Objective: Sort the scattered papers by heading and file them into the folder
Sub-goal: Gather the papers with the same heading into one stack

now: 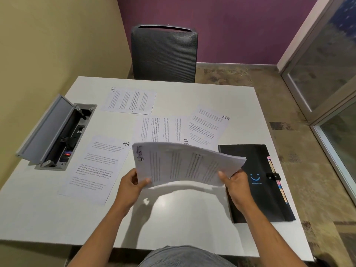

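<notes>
I hold a stack of printed papers (185, 164) lifted above the white table (192, 218), bowed upward in the middle, with a handwritten heading on its left end. My left hand (133, 185) grips the stack's left edge and my right hand (236, 182) grips its right edge. Several loose sheets headed "HR" lie flat on the table: one at the near left (96, 166), one at the far left (130, 100), one in the middle (163, 130) partly hidden by the stack, one at the right (208, 124). A closed black folder (258, 189) lies to the right.
An open grey cable box (55, 132) with its lid raised is set into the table's left side. A dark mesh chair (164, 54) stands at the far edge. Glass panels (327, 74) line the right of the room.
</notes>
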Motion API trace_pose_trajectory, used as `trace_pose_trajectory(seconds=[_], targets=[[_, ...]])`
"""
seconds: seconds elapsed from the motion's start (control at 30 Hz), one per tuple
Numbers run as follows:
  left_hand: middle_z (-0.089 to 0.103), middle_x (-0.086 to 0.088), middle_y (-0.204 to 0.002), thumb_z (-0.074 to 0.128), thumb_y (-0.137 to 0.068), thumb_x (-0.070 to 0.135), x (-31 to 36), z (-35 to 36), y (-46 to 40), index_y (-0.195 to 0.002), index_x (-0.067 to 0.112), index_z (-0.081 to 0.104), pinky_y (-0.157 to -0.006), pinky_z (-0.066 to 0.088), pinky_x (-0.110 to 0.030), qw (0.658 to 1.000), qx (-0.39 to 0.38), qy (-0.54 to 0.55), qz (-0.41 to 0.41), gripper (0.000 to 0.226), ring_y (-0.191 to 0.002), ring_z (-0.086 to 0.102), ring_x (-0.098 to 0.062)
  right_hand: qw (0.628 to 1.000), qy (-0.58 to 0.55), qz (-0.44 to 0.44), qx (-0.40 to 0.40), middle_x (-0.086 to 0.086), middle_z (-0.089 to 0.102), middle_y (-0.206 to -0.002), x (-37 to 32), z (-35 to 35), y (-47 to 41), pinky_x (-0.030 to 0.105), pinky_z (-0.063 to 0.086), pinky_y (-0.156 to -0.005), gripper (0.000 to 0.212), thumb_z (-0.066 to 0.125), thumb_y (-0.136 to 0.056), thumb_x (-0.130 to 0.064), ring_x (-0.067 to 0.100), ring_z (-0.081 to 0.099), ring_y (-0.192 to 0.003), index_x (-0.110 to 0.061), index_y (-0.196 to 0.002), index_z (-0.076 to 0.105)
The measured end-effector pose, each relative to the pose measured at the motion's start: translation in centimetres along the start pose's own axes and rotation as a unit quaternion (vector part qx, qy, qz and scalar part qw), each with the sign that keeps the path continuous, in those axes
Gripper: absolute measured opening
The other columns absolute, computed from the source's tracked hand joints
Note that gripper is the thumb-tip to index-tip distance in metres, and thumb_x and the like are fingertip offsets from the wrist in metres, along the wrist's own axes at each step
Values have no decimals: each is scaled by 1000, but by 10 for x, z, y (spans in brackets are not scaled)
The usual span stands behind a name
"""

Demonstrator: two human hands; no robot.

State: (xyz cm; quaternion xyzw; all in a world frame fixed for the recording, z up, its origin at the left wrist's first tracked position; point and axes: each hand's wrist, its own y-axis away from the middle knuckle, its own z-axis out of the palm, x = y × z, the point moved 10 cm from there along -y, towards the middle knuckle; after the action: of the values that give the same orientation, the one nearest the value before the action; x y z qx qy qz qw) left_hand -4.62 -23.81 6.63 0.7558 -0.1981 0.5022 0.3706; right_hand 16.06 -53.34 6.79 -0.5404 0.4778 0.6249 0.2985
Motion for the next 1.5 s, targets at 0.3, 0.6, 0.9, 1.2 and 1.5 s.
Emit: trace_pose_trajectory(seconds=[0.3, 0.6, 0.9, 1.2, 1.5], targets=[[65, -8, -90, 70, -86, 4, -10, 10, 2, -93, 14, 61, -75, 48, -35, 999, -30, -18, 7, 15, -84, 58, -20, 997, 65, 10, -30, 2, 69, -101, 32, 9, 8, 30, 54, -78, 25, 69, -84, 7, 14, 64, -93, -11, -101, 66], [67, -6, -94, 65, -89, 4, -2, 10, 2, -95, 16, 63, -78, 49, -38, 999, 16, -15, 39, 14, -89, 62, -23, 996, 86, -12, -1, 8, 67, -96, 21, 7, 8, 32, 55, -78, 18, 67, -88, 3, 17, 65, -91, -14, -95, 62], [66, -4, -95, 61, -93, 7, -16, 18, 7, -94, 22, 61, -80, 47, -35, 999, 7, -38, 14, 15, -92, 61, -24, 995, 101, 25, 9, 0, 67, -103, 37, 3, 12, 33, 57, -88, 26, 66, -90, 0, 16, 64, -102, -14, -111, 61], [71, 0, -95, 69, -89, 15, 12, -5, 4, -96, 15, 64, -76, 53, -31, 996, 70, 1, 49, 9, -90, 66, -17, 995, 103, 7, 10, -5, 71, -94, 7, -3, 14, 19, 55, -60, 18, 67, -91, -13, 4, 71, -85, -26, -103, 62], [55, 1, -125, 73, -66, 62, -10, -20, 3, -117, 32, 54, -101, 47, -44, 977, 112, 181, 4, 62, -115, 58, -16, 994, -63, 62, 64, 8, 74, -90, 17, -16, 16, 41, 61, -73, 13, 63, -93, -12, 25, 74, -86, -13, -106, 63]])
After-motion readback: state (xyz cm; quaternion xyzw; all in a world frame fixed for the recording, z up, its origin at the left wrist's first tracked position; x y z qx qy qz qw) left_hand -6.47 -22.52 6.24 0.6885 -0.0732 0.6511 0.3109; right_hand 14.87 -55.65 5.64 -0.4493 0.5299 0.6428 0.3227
